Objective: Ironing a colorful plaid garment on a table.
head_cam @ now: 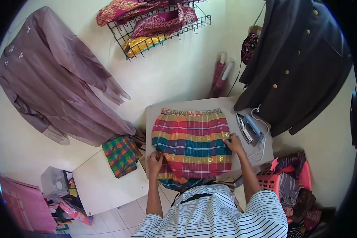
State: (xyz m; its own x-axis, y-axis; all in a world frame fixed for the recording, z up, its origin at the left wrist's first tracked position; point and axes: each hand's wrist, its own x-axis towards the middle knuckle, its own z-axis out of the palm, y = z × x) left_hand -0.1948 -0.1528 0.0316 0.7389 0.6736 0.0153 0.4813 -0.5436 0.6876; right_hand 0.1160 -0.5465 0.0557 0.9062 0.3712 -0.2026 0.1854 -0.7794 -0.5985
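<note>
A plaid skirt point(193, 145) in red, teal, purple and gold lies on the light padded top of an ironing table point(154, 117). Its gathered waistband points to the far side, and the lower part hangs over the near edge in folds. My left hand point(155, 163) grips the skirt's left edge near the bottom. At the right edge, about halfway down, my right hand point(235, 144) has the cloth between thumb and fingers. Just beyond that hand, a clothes iron point(251, 128) with a blue-grey body rests at the table's right side, its white cord point(266, 138) curling around it.
Left of the table, a folded checkered cloth point(122, 156) lies on a white tabletop point(113, 190). A pink laundry basket point(269, 181) of clothes stands at right. A mauve dress point(56, 83) and dark jacket point(294, 59) hang alongside. A wire rack point(163, 32) holds folded fabrics above.
</note>
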